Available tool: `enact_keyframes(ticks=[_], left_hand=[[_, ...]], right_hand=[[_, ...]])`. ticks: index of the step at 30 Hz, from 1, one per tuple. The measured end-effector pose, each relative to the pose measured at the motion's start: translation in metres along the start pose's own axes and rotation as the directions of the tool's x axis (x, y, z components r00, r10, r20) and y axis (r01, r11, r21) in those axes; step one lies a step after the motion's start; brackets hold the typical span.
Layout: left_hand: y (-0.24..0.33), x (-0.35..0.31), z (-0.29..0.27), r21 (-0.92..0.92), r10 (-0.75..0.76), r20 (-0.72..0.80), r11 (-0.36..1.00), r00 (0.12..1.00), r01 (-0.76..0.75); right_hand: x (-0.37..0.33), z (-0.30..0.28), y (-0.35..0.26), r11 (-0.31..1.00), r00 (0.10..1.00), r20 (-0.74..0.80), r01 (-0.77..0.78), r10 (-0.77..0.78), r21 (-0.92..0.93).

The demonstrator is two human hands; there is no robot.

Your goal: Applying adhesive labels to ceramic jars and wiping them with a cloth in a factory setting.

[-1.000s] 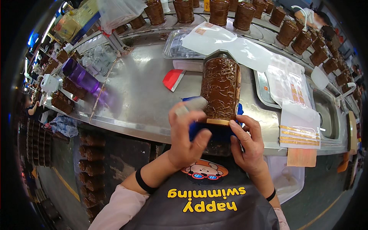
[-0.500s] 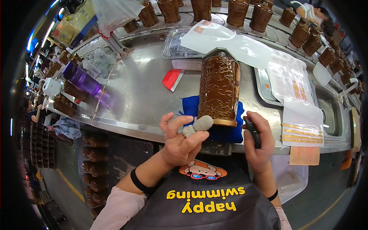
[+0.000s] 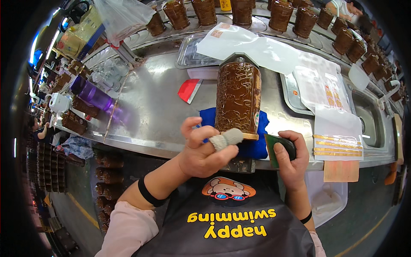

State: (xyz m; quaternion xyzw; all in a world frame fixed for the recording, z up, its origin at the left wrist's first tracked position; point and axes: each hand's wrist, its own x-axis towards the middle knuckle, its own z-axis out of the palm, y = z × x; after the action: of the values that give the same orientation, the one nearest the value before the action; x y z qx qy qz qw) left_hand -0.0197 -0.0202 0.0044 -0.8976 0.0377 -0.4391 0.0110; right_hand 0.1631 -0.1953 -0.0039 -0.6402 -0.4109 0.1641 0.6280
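A brown, embossed, glossy bottle [image 3: 236, 96] lies over a folded blue cloth [image 3: 252, 150], its gold-rimmed end toward me and a grey angular piece [image 3: 240, 57] at its far end. My left hand [image 3: 205, 147] is beside the gold rim, fingers curled but apart, with pale knitted covers [image 3: 229, 138] on some fingertips. Whether those fingertips touch the rim cannot be made out. To the right of the bottle, my right hand [image 3: 293, 160] grips a scraper [image 3: 282, 150] with a rounded black handle and a flat green blade. The thumb presses on its face.
A red-and-white scraper [image 3: 189, 91] lies left of the bottle. Behind stands a metal tray [image 3: 188, 51] under white sheets [image 3: 248, 45]. Sheets with gold strips [image 3: 338, 141] hang over the right edge by a sink [image 3: 372, 128]. A purple bottle [image 3: 92, 93] stands left; brown bottles [image 3: 205, 13] line the back.
My right hand has turned the scraper, so its green blade now shows. The left hand's covered fingertips have shifted slightly right along the rim. The view has shifted a little.
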Motion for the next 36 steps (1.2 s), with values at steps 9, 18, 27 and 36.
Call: enact_keyframes(ticks=[9,18,27,36], left_hand=[[0.007,-0.010,-0.011,0.005,-0.152,0.026,0.988,0.988,0.152],[0.010,-0.016,-0.008,0.006,-0.177,0.005,0.984,0.984,0.177],[0.014,-0.016,-0.011,0.022,-0.208,-0.010,0.978,0.978,0.208],[0.010,-0.006,0.002,0.053,-0.528,0.057,0.849,0.847,0.525]], right_hand=[[0.017,0.026,-0.009,0.871,0.901,0.076,0.433,-0.427,-0.231],[0.019,0.018,-0.021,0.743,0.740,0.299,0.656,-0.602,-0.128],[0.018,0.023,-0.024,0.768,0.789,0.198,0.613,-0.582,-0.185],[0.026,0.037,-0.037,0.664,0.732,0.321,0.681,-0.601,-0.309]])
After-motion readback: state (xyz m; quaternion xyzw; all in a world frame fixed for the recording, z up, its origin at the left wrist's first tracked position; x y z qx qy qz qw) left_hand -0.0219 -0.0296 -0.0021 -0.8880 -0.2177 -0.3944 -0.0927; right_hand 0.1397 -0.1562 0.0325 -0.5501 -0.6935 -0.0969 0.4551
